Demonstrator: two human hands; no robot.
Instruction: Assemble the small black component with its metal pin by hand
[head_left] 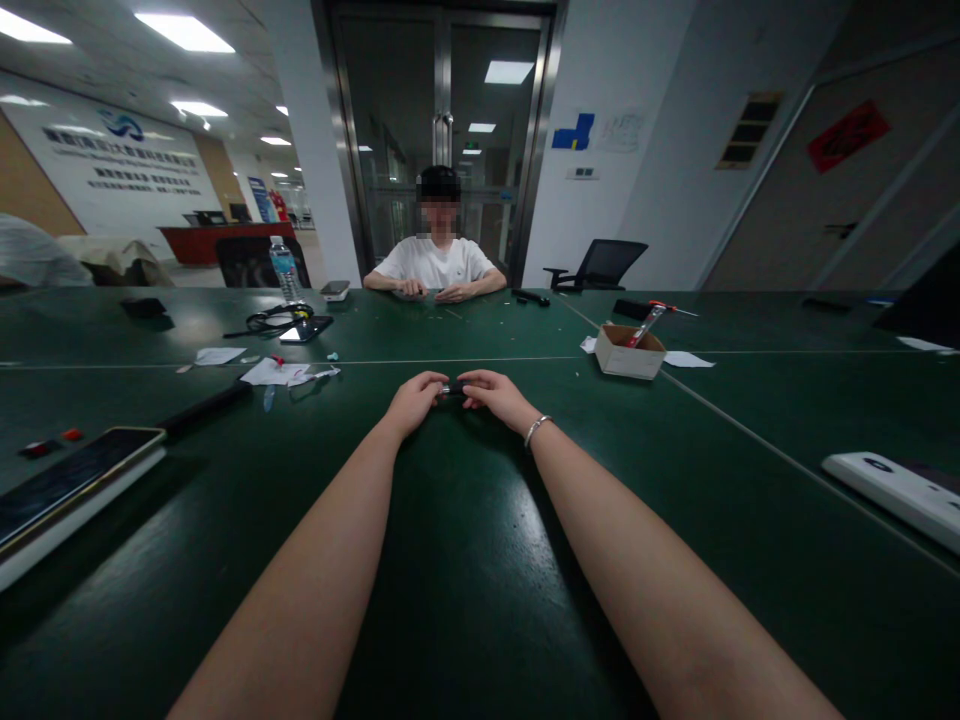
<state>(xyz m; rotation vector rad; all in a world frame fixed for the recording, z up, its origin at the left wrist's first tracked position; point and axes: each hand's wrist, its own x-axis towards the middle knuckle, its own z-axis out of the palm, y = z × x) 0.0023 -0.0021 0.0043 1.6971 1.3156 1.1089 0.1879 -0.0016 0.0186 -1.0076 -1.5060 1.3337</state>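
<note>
Both of my hands meet over the middle of the green table, pinching a small black piece with a shiny silver part (452, 388) between them. The fingertips of my left hand (416, 402) close on its left, silvery end. On the dark right end are the fingers of my right hand (501, 396), which has a silver bangle (537, 432) at the wrist. Fingers cover much of the piece, so I cannot tell its exact kind.
A small cardboard box (630, 354) with a red-handled tool stands right of my hands. Paper scraps (276, 372), a cable (277, 318) and a water bottle (283, 268) are to the left. A phone (75, 480) lies near left. Across the table sits a person (439, 262).
</note>
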